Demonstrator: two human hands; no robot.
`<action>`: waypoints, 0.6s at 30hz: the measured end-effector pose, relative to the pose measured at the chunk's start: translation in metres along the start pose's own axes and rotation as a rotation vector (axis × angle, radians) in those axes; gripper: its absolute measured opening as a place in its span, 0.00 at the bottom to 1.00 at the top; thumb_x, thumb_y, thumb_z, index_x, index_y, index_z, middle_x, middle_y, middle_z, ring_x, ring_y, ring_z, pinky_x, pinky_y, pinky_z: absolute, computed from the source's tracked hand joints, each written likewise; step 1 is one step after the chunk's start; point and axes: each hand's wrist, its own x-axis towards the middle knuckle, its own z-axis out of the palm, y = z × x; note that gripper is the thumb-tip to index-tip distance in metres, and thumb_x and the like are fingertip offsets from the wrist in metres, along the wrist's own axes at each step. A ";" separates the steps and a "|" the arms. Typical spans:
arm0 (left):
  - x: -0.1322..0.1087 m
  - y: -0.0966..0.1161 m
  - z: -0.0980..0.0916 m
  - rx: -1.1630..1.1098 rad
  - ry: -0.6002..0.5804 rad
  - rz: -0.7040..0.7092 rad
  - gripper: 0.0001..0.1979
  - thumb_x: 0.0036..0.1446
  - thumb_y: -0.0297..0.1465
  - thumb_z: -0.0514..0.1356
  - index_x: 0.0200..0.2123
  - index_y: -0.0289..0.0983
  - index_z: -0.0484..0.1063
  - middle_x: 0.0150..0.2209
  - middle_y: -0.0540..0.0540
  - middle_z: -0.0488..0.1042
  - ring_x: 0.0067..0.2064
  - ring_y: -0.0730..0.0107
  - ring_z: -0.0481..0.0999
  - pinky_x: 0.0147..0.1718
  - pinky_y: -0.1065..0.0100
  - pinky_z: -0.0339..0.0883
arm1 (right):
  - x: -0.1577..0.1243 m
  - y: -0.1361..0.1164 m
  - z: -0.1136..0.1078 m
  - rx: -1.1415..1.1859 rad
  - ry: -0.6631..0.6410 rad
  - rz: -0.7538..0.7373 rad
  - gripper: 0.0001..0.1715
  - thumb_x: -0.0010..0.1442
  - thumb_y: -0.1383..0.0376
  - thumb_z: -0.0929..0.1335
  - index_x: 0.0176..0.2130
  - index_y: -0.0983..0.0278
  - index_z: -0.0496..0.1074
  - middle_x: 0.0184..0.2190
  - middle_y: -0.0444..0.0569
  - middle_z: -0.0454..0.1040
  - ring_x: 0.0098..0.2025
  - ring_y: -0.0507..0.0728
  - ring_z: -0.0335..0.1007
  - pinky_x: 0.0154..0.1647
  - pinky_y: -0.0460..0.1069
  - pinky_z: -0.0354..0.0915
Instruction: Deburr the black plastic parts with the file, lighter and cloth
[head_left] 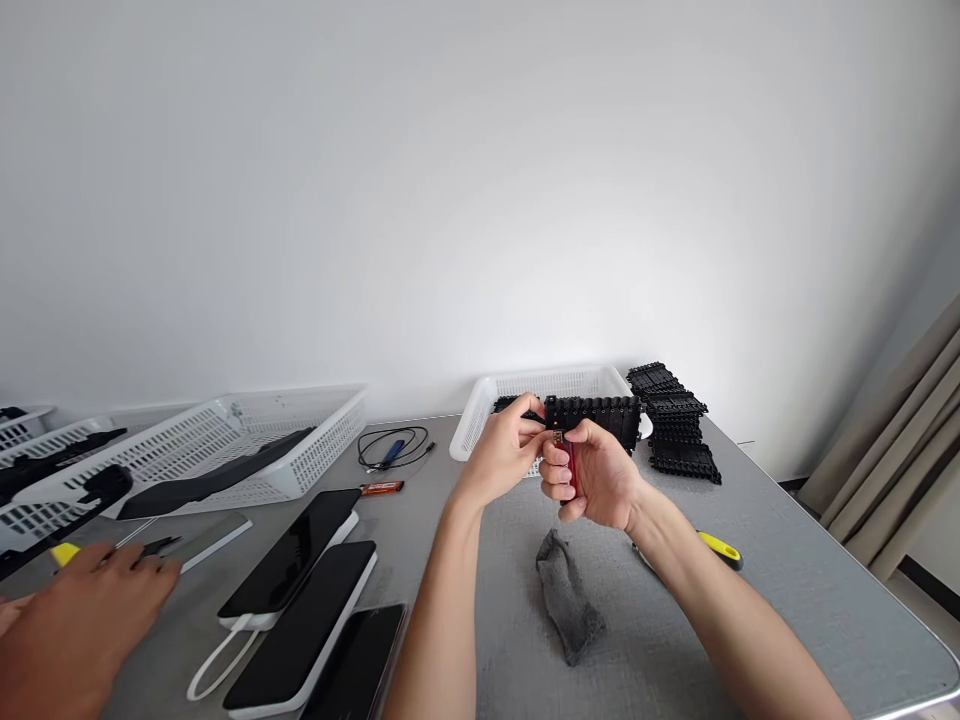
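While both our hands sit mid-frame above the grey table, our right hand is closed around a red lighter, held upright with its metal head on top. Our left hand pinches one end of a black ridged strip between thumb and fingertips. Strip's long axis runs left-right across the frame, roughly level; lighter's axis is vertical, so the two cross at right angles. Lighter head sits just below the strip's lower edge, right beside the left-hand pinch; we can't tell if they touch. Both hands are about equally near, knuckles almost meeting. Behind the strip: white basket; right of it, a stack of like black strips. Below the hands, grey cloth; lower right, yellow-handled tool. Lower left: another person's hand beside dark phones.
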 end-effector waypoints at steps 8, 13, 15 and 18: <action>-0.001 -0.002 -0.005 0.042 0.035 0.004 0.08 0.60 0.34 0.58 0.37 0.41 0.60 0.24 0.54 0.74 0.24 0.74 0.71 0.23 0.75 0.59 | -0.003 -0.005 -0.003 0.076 0.025 -0.037 0.12 0.51 0.57 0.61 0.26 0.60 0.53 0.22 0.39 0.48 0.23 0.50 0.40 0.20 0.42 0.36; -0.003 -0.004 -0.014 0.067 0.088 -0.012 0.11 0.59 0.37 0.60 0.38 0.41 0.60 0.23 0.55 0.73 0.25 0.73 0.72 0.26 0.73 0.64 | -0.009 -0.013 -0.007 0.114 0.043 -0.066 0.11 0.51 0.58 0.61 0.26 0.60 0.52 0.22 0.39 0.47 0.23 0.50 0.40 0.20 0.43 0.36; -0.005 -0.003 -0.017 0.034 0.106 -0.022 0.13 0.58 0.38 0.61 0.37 0.41 0.60 0.23 0.54 0.73 0.27 0.71 0.74 0.30 0.71 0.69 | -0.011 -0.016 -0.010 0.124 0.056 -0.085 0.11 0.51 0.58 0.61 0.26 0.60 0.52 0.22 0.39 0.47 0.23 0.50 0.40 0.20 0.43 0.36; -0.007 -0.003 -0.021 -0.016 0.137 -0.035 0.14 0.56 0.39 0.62 0.37 0.40 0.60 0.22 0.56 0.71 0.26 0.72 0.73 0.33 0.67 0.74 | -0.015 -0.021 -0.013 0.133 0.077 -0.121 0.12 0.52 0.58 0.61 0.27 0.60 0.52 0.22 0.39 0.47 0.23 0.50 0.40 0.20 0.43 0.37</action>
